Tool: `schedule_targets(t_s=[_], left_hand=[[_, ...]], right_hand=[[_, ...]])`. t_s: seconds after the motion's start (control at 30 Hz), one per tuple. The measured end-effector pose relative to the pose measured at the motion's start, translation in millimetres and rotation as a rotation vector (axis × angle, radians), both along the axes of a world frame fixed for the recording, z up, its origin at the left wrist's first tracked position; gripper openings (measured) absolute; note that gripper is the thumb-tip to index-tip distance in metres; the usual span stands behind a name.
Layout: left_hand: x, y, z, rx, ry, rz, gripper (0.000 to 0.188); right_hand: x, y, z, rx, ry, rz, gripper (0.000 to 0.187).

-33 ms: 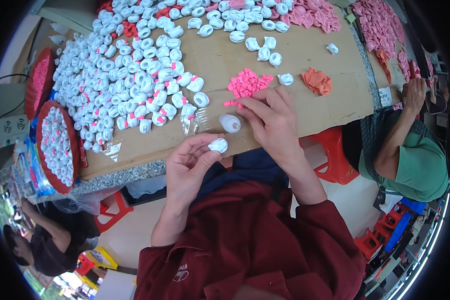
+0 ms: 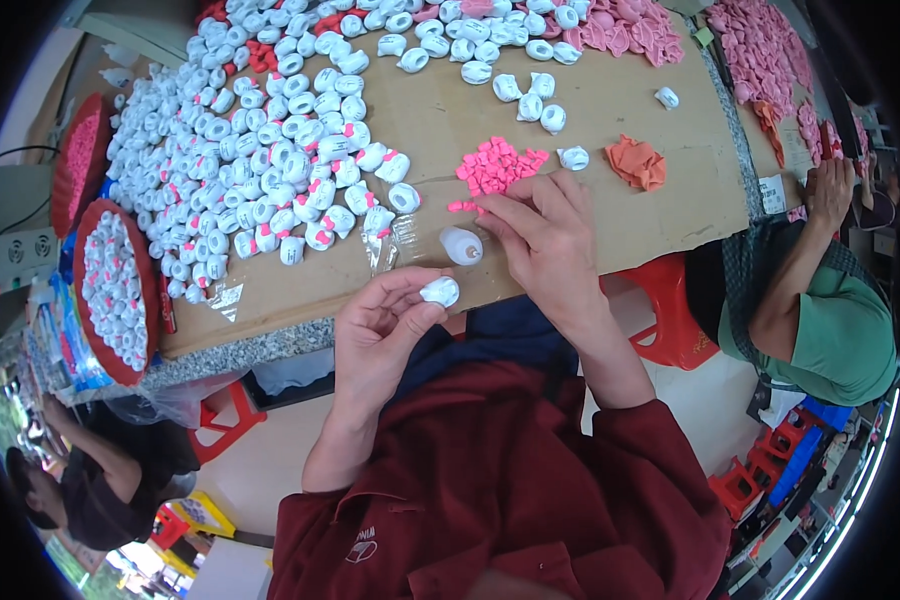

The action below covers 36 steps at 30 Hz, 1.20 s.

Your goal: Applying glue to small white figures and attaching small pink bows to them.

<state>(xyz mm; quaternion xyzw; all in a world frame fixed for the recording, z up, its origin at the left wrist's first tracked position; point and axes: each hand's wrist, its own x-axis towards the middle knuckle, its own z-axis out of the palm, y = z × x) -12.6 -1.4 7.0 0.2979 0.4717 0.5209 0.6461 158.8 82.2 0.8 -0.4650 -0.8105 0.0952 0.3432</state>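
Centre frame: I see the left hand (image 2: 378,318) clamped on a white piece (image 2: 440,291); the right hand (image 2: 552,235) is at small pink pieces (image 2: 459,207), grip uncertain to me.

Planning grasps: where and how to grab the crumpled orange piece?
I'd pinch a fold near the middle of the orange piece, from above and the right: it lies crumpled on the cardboard with seemingly raised folds, and a white piece sits to its left.

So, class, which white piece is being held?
The white piece pinched in the left hand; the rest lie on the table or in a red bowl.
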Motion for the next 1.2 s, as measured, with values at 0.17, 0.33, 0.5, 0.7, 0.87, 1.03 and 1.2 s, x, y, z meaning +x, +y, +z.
schedule_targets(t_s=[0.17, 0.33, 0.5, 0.7, 0.87, 1.03, 1.2], left_hand=[[2, 1, 0, 0.003, -0.075, -0.069, 0.025], [1, 0, 0, 0.008, -0.097, -0.064, 0.025], [3, -1, 0, -0.003, -0.089, -0.058, 0.025], [3, -1, 0, 0.000, -0.086, -0.055, 0.025], [11, -3, -1, -0.018, -0.087, -0.025, 0.027], [13, -4, -5, 0.002, -0.019, -0.076, 0.029], [16, -5, -4, 0.044, 0.111, -0.115, 0.028]], right_hand=[[1, 6, -2, 0.056, -0.031, 0.036, 0.014], [19, 1, 1, -0.065, -0.045, 0.144, 0.014], [19, -6, 3, -0.131, 0.117, 0.110, 0.019], [13, 0, 2, -0.077, 0.058, 0.148, 0.016], [17, -28, 20, -0.391, 0.355, 0.188, 0.012], [11, -50, 27, -0.616, 0.493, 0.139, 0.014], [13, -51, 34, -0.702, 0.397, 0.152, 0.019]])
